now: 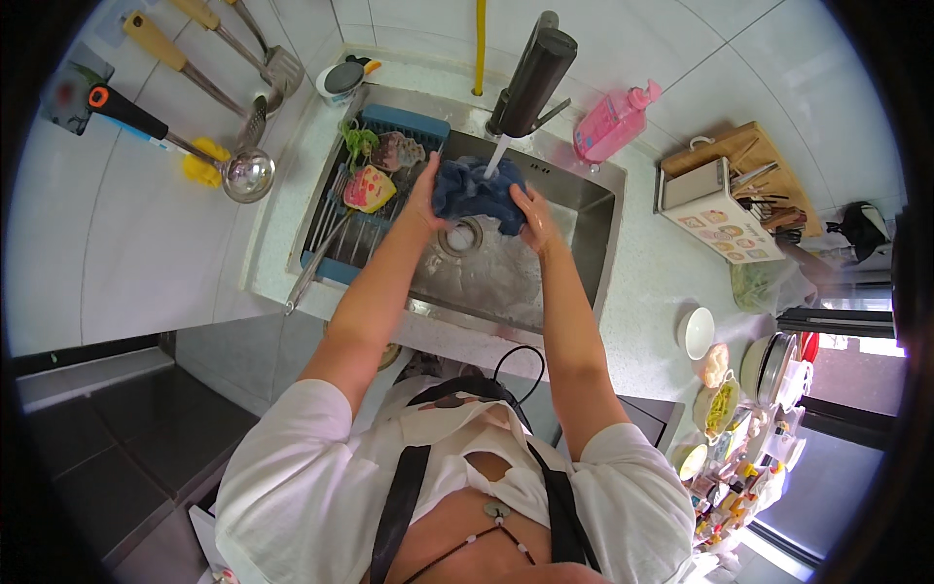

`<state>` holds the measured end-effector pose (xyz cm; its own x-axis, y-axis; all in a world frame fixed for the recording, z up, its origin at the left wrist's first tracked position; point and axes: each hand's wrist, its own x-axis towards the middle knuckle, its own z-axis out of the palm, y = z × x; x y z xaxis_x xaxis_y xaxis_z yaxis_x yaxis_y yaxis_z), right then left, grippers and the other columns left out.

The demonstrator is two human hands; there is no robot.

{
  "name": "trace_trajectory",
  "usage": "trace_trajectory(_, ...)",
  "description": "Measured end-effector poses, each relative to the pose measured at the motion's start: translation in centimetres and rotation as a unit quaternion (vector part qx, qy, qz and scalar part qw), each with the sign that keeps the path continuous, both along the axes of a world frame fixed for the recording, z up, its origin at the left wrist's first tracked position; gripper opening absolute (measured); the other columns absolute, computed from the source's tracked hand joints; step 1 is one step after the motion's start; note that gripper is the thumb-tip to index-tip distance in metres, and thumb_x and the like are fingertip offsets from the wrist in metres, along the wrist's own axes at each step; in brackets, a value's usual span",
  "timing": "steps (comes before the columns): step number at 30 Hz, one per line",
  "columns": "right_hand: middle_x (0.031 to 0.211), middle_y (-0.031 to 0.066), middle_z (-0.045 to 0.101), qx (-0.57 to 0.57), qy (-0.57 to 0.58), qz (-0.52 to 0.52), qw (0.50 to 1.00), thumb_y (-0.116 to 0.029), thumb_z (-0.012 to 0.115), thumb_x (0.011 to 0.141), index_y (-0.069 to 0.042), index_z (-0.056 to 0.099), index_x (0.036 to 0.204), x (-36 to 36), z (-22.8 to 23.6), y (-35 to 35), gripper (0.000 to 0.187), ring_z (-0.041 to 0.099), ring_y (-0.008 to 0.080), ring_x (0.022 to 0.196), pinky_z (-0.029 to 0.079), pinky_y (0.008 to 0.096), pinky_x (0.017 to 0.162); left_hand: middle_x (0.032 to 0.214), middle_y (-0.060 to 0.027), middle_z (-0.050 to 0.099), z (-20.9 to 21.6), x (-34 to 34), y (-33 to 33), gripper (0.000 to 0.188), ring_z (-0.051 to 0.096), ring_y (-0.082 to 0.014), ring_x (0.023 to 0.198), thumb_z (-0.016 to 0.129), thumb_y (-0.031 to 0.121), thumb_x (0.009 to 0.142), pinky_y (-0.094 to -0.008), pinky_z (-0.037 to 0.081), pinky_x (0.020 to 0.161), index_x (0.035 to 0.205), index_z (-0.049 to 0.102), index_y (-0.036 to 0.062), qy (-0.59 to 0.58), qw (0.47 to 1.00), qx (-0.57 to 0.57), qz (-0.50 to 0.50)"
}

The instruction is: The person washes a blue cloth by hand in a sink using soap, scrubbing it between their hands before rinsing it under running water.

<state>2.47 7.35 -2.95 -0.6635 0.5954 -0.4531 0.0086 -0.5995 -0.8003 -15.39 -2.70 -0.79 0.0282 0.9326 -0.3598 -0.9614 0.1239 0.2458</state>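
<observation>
Up close, right under the head camera: a white shirt (292, 477) with black straps (397, 501) and, at the neck, a string necklace with a round charm (496, 509). From the short sleeves, two bare arms (384, 263), stretched out over a shiny metal sink (584, 277). At the ends, a left grip (426, 200) and a right grip (534, 220), both closed on a crumpled dark blue cloth (477, 200). Holding it by its two sides, over the sink, under the black tap (538, 78), near the round drain (459, 237). Down from the tap, a thin stream of water (498, 156), landing on the cloth.

On the left part of the sink, a blue dish rack (404, 122). In it, some green leaves (360, 144), a pink and yellow sponge (370, 189), and a grayish pink thing (399, 151), too hard to name. Across the rack, a long metal handle (316, 263), poking out over the front edge.

Behind the sink, a white tub with a gray lid (341, 85) at the left, a pink soap bottle (613, 125) at the right, and a yellow tube (480, 49) between. On the left wall, a ladle (248, 175) and tools with light wooden handles (156, 41). On the right of the pale table (647, 224), a white holder (725, 209) by a wooden board (783, 175), then a white bowl (697, 333).
</observation>
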Motion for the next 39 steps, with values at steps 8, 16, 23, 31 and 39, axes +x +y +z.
trace_trajectory(8,0.080,0.0015,0.056,0.285,-0.035,0.004,0.958,-0.020,0.066,0.073,-0.002,0.056,0.092,-2.3,8.4,-0.6,0.029,0.052,0.0090,0.072,0.042,0.0225,0.064,0.137,-0.0150,0.018,-4.4,0.3,-1.4,0.068,0.015,-0.0317,0.127,0.045,0.058,0.078,-0.0557,0.021,0.095,0.132,0.028,0.0189,0.136,0.986,-0.100,0.006)
trace_trajectory(16,0.097,0.0081,0.053,0.123,0.094,-0.167,0.974,-0.014,0.063,0.074,-0.005,0.050,0.104,-2.8,8.9,-0.3,0.034,0.053,0.0143,0.082,0.044,0.0252,0.068,0.118,-0.0105,0.045,-0.7,3.1,1.3,0.047,0.045,-0.0249,0.106,0.043,0.044,0.085,-0.0434,0.039,0.086,0.121,0.040,0.0159,0.036,0.995,0.042,0.084)
trace_trajectory(23,0.116,0.0164,0.045,0.566,-0.059,-0.232,0.789,-0.016,0.062,0.073,-0.004,0.045,0.116,-4.6,7.3,-4.8,0.048,0.045,0.0282,0.105,0.035,0.0356,0.089,0.097,-0.0059,0.054,1.2,2.7,3.9,0.032,0.054,-0.0183,0.087,0.044,0.032,0.088,-0.0328,0.045,0.077,0.108,0.050,0.0076,0.117,0.979,0.058,0.155)
trace_trajectory(31,0.093,0.0156,0.054,0.642,-0.043,-0.280,0.712,-0.020,0.059,0.077,-0.003,0.053,0.091,-6.6,7.4,-5.5,0.023,0.050,0.0341,0.089,0.041,0.0377,0.075,0.073,-0.0027,0.050,3.7,3.0,4.6,0.024,0.049,-0.0121,0.064,0.045,0.029,0.086,-0.0275,0.040,0.057,0.078,0.053,0.0076,0.207,0.969,-0.027,0.131)
trace_trajectory(39,0.074,0.0139,0.050,0.559,-0.085,-0.299,0.768,-0.014,0.053,0.078,0.001,0.052,0.083,-8.1,7.0,-4.5,0.016,0.050,0.0241,0.069,0.040,0.0335,0.064,0.075,-0.0038,0.053,3.6,2.8,4.4,0.018,0.051,-0.0127,0.069,0.050,0.023,0.082,-0.0287,0.042,0.059,0.081,0.055,0.0055,0.343,0.919,-0.048,0.187)
